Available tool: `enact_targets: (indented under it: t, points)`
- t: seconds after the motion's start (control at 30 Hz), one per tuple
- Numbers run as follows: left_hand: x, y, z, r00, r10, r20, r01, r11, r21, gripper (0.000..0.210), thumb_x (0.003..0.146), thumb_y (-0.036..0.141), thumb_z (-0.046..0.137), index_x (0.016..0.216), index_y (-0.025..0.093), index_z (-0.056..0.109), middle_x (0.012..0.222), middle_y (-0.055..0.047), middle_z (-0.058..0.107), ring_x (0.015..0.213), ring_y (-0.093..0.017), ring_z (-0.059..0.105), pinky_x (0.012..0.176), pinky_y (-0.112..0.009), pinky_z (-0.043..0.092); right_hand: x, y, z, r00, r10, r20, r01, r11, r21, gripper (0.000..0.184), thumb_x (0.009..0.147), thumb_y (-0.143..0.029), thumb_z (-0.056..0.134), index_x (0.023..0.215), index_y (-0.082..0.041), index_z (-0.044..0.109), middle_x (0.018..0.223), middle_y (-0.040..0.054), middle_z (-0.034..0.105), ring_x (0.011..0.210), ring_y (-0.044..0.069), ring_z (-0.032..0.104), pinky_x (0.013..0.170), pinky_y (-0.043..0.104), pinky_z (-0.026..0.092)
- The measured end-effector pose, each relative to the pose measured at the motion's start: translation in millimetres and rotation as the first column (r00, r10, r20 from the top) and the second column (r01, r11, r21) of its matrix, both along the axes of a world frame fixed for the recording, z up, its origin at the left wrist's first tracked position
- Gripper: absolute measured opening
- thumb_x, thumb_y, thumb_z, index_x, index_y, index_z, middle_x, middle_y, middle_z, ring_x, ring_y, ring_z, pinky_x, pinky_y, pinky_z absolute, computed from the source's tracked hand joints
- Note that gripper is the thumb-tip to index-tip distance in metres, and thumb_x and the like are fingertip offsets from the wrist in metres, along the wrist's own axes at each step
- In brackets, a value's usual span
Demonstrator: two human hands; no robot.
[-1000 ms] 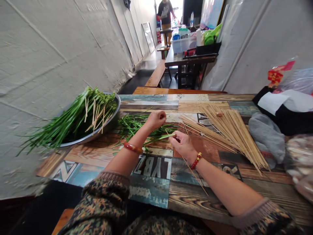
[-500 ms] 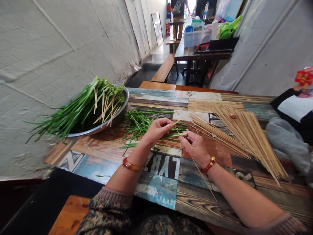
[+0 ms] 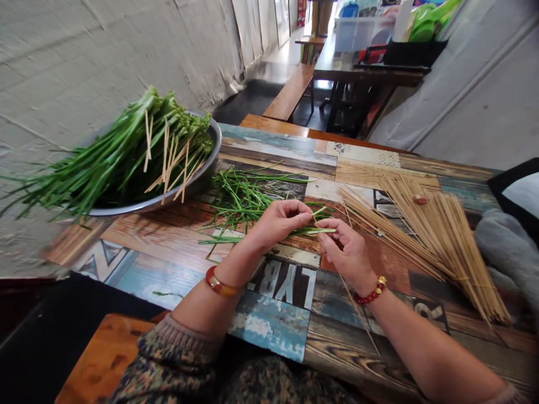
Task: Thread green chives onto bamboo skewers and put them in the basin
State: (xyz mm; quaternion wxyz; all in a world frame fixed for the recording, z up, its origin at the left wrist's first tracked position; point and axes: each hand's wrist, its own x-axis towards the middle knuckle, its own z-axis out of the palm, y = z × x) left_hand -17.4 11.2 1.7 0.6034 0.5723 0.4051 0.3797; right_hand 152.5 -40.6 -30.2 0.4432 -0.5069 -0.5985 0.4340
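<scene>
My left hand (image 3: 283,223) is closed, thumb and fingertips pinching green chive stalks (image 3: 319,212) by their pale ends. Close beside it, my right hand (image 3: 346,247) is closed on a thin bamboo skewer (image 3: 357,311), whose long end slants down toward the table's front edge. Another pale stalk end pokes out at the right fingertips. The skewer's upper tip meets the stalks between both hands; whether it pierces them I cannot make out. Behind and under my left hand lies a loose pile of chives (image 3: 240,196) on the table.
A metal bowl (image 3: 214,147) at the left holds a heap of chives (image 3: 113,151) with several skewer ends sticking out. Many bamboo skewers (image 3: 455,241) are fanned out at the right, near a grey plastic bag (image 3: 501,247). Beyond stand a bench (image 3: 290,92) and another table (image 3: 326,64).
The view has tilted down and shifted, so the bowl and far table sit higher. Both hands keep nearly the same pinch on the stalks and skewer.
</scene>
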Motion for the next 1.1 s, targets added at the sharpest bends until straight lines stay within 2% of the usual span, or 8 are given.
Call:
enact_targets:
  t: [0.07, 0.27, 0.5, 0.73, 1.1]
  points:
    - [1.2, -0.7, 0.5, 1.000, -0.013, 0.004, 0.013, 1.000, -0.011, 0.022, 0.074, 0.032, 0.068, 0.072, 0.010, 0.065, 0.065, 0.001, 0.058, 0.058, -0.007, 0.045, 0.057, -0.020, 0.033, -0.4, -0.4, -0.4, 0.999, -0.007, 0.032, 0.007, 1.000, 0.012, 0.024, 0.085, -0.029, 0.055, 0.102, -0.015, 0.063, 0.058, -0.0034, 0.055, 0.044, 0.008, 0.045, 0.043, 0.020, 0.037]
    - [2.5, -1.5, -0.9, 1.000, 0.000, 0.029, 0.001, 0.999, -0.050, 0.021, 0.072, 0.031, 0.070, 0.076, 0.010, 0.067, 0.068, 0.000, 0.061, 0.061, -0.007, 0.048, 0.059, -0.021, 0.035, -1.0, -0.7, 0.4, 0.995, -0.025, 0.096, 0.017, 0.996, 0.088, 0.025, 0.084, -0.024, 0.054, 0.103, -0.014, 0.067, 0.064, 0.0004, 0.062, 0.049, 0.008, 0.047, 0.044, 0.020, 0.035]
    - [1.6, -1.8, -1.6, 0.998, 0.016, 0.054, -0.012, 0.997, -0.081, 0.020, 0.072, 0.030, 0.071, 0.077, 0.011, 0.069, 0.069, -0.001, 0.063, 0.061, -0.007, 0.049, 0.059, -0.020, 0.036, -1.0, -1.2, 3.1, 0.993, -0.039, 0.111, 0.028, 0.994, 0.102, 0.031, 0.084, -0.022, 0.052, 0.108, -0.013, 0.068, 0.071, 0.0022, 0.067, 0.050, 0.009, 0.049, 0.045, 0.021, 0.036]
    - [1.7, -1.4, -1.4, 0.997, 0.022, 0.069, -0.015, 0.994, -0.109, 0.018, 0.070, 0.028, 0.073, 0.076, 0.011, 0.070, 0.069, -0.001, 0.066, 0.063, -0.008, 0.052, 0.062, -0.021, 0.039, -1.8, -1.1, 3.7, 0.993, -0.040, 0.111, 0.027, 0.993, 0.111, 0.031, 0.083, -0.023, 0.052, 0.107, -0.011, 0.069, 0.072, 0.0045, 0.068, 0.053, 0.010, 0.052, 0.045, 0.021, 0.037]
    - [1.0, -2.9, 0.7, 0.999, -0.013, 0.039, 0.016, 0.997, -0.074, 0.015, 0.071, 0.025, 0.071, 0.073, 0.011, 0.069, 0.068, -0.001, 0.065, 0.063, -0.008, 0.052, 0.063, -0.021, 0.038, -1.3, -0.5, 3.0, 0.994, -0.042, 0.096, 0.032, 0.994, 0.102, 0.026, 0.083, -0.023, 0.053, 0.101, -0.013, 0.069, 0.067, 0.0017, 0.065, 0.048, 0.008, 0.047, 0.045, 0.020, 0.035]
